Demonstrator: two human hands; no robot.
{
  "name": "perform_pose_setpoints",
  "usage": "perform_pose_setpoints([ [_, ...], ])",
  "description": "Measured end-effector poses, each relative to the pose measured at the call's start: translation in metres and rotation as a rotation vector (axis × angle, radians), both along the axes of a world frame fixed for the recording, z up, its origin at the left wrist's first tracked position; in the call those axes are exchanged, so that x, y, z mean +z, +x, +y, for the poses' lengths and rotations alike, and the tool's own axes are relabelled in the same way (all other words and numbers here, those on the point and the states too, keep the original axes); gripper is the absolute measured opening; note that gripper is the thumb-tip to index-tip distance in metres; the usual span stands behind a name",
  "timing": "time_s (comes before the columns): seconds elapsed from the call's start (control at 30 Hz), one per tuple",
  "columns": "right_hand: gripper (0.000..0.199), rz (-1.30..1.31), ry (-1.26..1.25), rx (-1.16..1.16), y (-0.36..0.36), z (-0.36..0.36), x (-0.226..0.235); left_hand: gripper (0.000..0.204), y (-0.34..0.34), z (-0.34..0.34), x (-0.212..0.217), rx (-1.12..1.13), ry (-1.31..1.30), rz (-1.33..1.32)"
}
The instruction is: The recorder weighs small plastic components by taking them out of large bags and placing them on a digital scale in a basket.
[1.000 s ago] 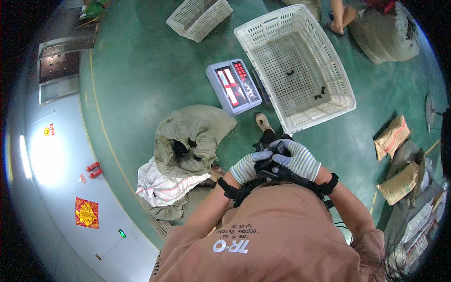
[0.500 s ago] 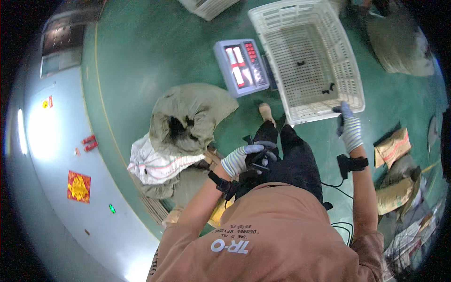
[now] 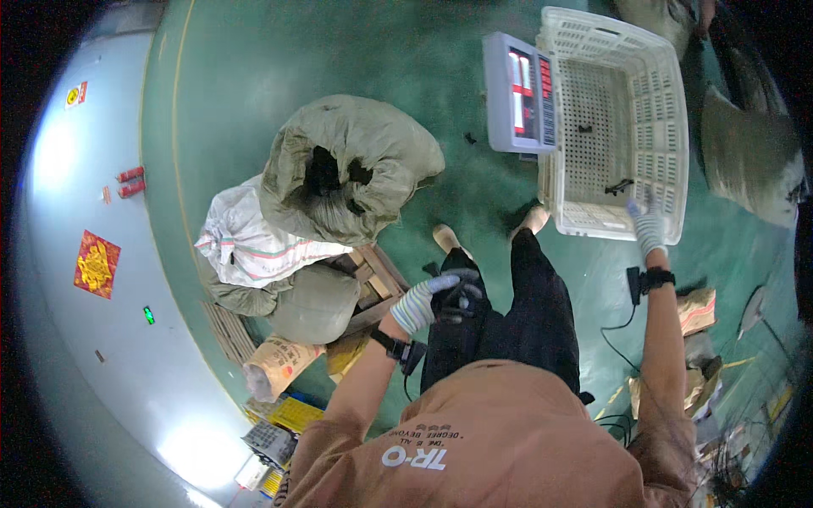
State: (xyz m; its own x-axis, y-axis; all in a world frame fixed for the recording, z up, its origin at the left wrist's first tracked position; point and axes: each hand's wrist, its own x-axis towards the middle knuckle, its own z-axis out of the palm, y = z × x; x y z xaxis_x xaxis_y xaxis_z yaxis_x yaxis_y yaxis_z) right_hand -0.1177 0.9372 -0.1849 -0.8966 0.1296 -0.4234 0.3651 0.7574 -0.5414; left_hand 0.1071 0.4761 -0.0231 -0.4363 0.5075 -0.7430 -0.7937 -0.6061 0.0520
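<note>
My left hand (image 3: 432,303), in a striped grey-fingered glove, is closed around several small black parts (image 3: 461,296) in front of my thigh; their exact kind is hard to make out. Over the near right side of a white slatted plastic crate (image 3: 555,203) reaches my right hand (image 3: 649,224), gloved alike, its slightly blurred fingers apart and no part visible between them. Just beyond those fingertips, small black pieces (image 3: 619,187) lie on the crate floor. Another black piece (image 3: 585,129) rests farther in.
A digital scale display (image 3: 518,93) stands against the crate's left side. One black piece (image 3: 470,138) lies on the green floor. To the left are an open grey-green sack (image 3: 389,144), a white sack (image 3: 246,224) and a wooden pallet (image 3: 381,279). Another sack (image 3: 749,161) stands right of the crate.
My right hand has moved over the crate's near side, and the dark part at its fingers no longer shows there. My left hand still grips black parts. The view has shifted, placing the crate farther right.
</note>
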Motion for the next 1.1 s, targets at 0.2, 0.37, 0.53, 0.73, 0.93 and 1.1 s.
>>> perform_pose_setpoints([
  [0.2,0.047,-0.181,-0.221,0.67,0.075,-0.209,-0.06,0.052,0.074,-0.035,-0.075,0.152,0.076,-0.118],
  [0.37,0.078,-0.47,-0.126,0.679,0.05,-0.351,-0.265,0.045,0.123,-0.052,-0.14,0.097,-0.074,-0.287],
  [0.53,0.074,-0.308,0.247,0.688,-0.02,-0.427,-0.471,0.035,0.136,-0.068,-0.173,0.132,-0.255,-0.412],
  [0.73,0.066,-0.155,0.442,0.669,-0.067,-0.481,-0.548,0.041,0.163,-0.111,-0.219,0.183,-0.146,-0.484],
  [0.93,0.028,-0.365,-0.211,0.354,-0.007,-0.434,-0.482,0.049,0.168,-0.121,-0.201,0.387,0.11,-0.351],
  [1.1,0.025,-1.212,-0.829,-0.389,0.055,-0.377,-0.281,0.049,0.124,-0.124,-0.131,0.474,-0.104,-0.345],
])
